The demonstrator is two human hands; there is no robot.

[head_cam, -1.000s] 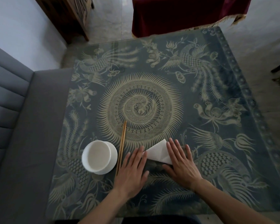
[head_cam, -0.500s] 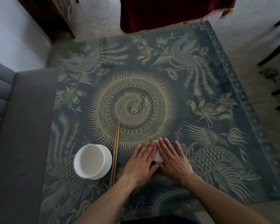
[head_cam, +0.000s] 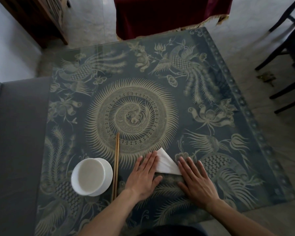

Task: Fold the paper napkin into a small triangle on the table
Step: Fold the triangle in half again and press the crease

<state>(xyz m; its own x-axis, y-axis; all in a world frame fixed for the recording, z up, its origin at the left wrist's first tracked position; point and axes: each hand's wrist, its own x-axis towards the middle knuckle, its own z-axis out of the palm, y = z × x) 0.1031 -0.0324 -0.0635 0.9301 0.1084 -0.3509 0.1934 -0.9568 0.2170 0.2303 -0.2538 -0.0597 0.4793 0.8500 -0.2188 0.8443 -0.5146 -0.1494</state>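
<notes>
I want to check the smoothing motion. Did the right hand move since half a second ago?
Yes. The right hand slid rightward off the napkin, away from the chopsticks; it now touches only its right corner.

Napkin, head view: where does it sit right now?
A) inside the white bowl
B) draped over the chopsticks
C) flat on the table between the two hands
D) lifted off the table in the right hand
C: the napkin lies flat on the table as a white triangle, with the left hand flat along its left edge and the right hand flat at its right corner.
</notes>
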